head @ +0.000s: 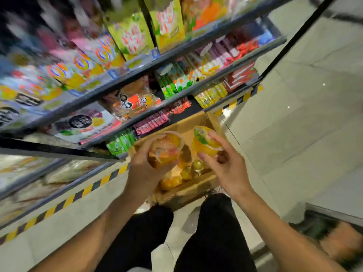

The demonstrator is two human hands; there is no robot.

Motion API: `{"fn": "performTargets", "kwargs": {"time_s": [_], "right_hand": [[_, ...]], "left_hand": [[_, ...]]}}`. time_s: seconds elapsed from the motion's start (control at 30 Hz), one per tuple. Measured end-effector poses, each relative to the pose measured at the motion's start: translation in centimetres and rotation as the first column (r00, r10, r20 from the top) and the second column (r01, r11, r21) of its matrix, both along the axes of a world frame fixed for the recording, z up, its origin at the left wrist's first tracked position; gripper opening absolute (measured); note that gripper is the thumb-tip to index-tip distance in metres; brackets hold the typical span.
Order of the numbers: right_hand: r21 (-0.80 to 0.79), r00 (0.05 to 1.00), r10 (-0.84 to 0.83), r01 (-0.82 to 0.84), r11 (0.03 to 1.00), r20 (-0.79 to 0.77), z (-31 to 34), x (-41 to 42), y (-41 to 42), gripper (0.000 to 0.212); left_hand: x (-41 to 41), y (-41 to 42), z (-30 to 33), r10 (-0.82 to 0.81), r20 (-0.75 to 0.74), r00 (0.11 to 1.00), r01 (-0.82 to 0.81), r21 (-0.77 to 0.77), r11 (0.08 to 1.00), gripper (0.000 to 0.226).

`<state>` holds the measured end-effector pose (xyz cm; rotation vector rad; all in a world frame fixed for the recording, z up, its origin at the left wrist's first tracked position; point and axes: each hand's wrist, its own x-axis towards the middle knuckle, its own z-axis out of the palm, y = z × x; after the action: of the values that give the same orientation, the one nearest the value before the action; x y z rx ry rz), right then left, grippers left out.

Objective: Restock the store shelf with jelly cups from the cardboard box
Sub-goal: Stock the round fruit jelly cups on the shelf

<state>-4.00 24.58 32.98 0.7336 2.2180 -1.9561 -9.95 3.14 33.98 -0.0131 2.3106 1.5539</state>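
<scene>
Head view: left hand (pixel 146 163) gripping one jelly cup (pixel 166 149), right hand (pixel 225 165) pinching another cup (pixel 206 139), both above cardboard box (pixel 188 190); shelf (pixel 137 118) toward eleven o'clock, nearer left hand.

We see pale floor tiles (pixel 306 118) at right, yellow-and-black hazard tape (pixel 64 201) along the unit's base, green snack packets (pixel 120 141) just beside pink packets (pixel 151 123), and black trousers (pixel 214 238) below.
</scene>
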Motion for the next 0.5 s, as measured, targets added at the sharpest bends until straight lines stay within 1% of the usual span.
{"fn": "performTargets", "kwargs": {"time_s": [0.03, 0.1, 0.17, 0.27, 0.33, 0.4, 0.5], "right_hand": [[0.010, 1.000, 0.003, -0.003, 1.000, -0.022, 2.8, 0.2, -0.2, 0.060], [0.024, 0.997, 0.020, -0.019, 1.000, -0.070, 8.1, 0.5, -0.5, 0.058], [0.069, 0.989, 0.079, -0.070, 0.995, -0.122, 12.7, 0.5, -0.6, 0.056], [0.153, 0.959, 0.172, -0.140, 0.978, -0.224, 17.9, 0.2, -0.4, 0.057], [0.207, 0.923, 0.251, -0.195, 0.959, -0.292, 20.9, -0.3, -0.3, 0.058], [0.268, 0.885, 0.330, -0.248, 0.931, -0.329, 23.5, -0.9, -0.2, 0.059], [0.355, 0.810, 0.445, -0.316, 0.880, -0.381, 27.6, -2.3, -0.8, 0.060]], "left_hand": [[0.2, -0.3, 2.7, 0.001, -0.029, 1.000, 0.000, 0.028, 1.000, 0.067], [0.7, -1.1, 7.7, -0.007, -0.101, 0.995, 0.010, 0.030, 0.999, 0.065], [1.2, -1.9, 12.2, -0.012, -0.176, 0.984, 0.016, 0.019, 1.000, 0.065], [2.1, -2.9, 18.0, 0.032, -0.251, 0.967, -0.027, 0.022, 0.999, 0.062], [3.0, -3.5, 21.1, 0.075, -0.315, 0.946, -0.070, 0.028, 0.997, 0.059], [3.8, -4.0, 23.9, 0.142, -0.343, 0.929, -0.134, 0.046, 0.990, 0.058], [4.7, -5.3, 27.5, 0.272, -0.387, 0.881, -0.246, 0.118, 0.962, 0.059]]}}
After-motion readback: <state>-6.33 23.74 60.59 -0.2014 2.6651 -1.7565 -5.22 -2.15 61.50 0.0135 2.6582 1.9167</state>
